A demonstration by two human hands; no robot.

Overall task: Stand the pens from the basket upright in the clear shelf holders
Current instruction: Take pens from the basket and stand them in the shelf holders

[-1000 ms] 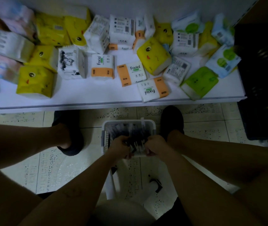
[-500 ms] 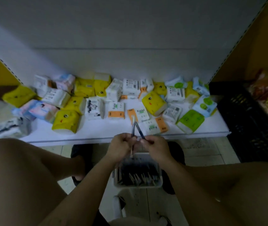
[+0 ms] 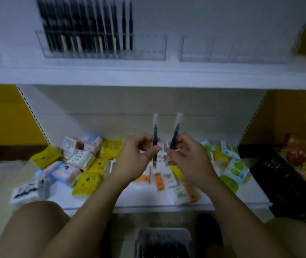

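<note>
My left hand (image 3: pixel 137 157) pinches a dark pen in a clear sleeve (image 3: pixel 155 135), held upright. My right hand (image 3: pixel 186 157) grips a second dark pen (image 3: pixel 175 135), tilted slightly right. Both hands are raised in front of the lower shelf. The grey basket (image 3: pixel 164 232) with more pens lies on the floor between my knees. On the upper shelf a clear holder (image 3: pixel 148 47) has several dark pens (image 3: pixel 87 27) standing upright in its left part. A second clear holder (image 3: pixel 232 49) to its right looks empty.
The lower white shelf (image 3: pixel 92 200) carries several tissue packs in yellow, white, orange and green. A black crate (image 3: pixel 288 183) stands at the right with snack packets (image 3: pixel 304 161) behind it. The upper shelf's front edge (image 3: pixel 148 77) runs across above my hands.
Both hands lifted out of the basket, each with a pen, and moved upward and apart. The view tilted up, bringing the upper shelf and clear holders into sight.
</note>
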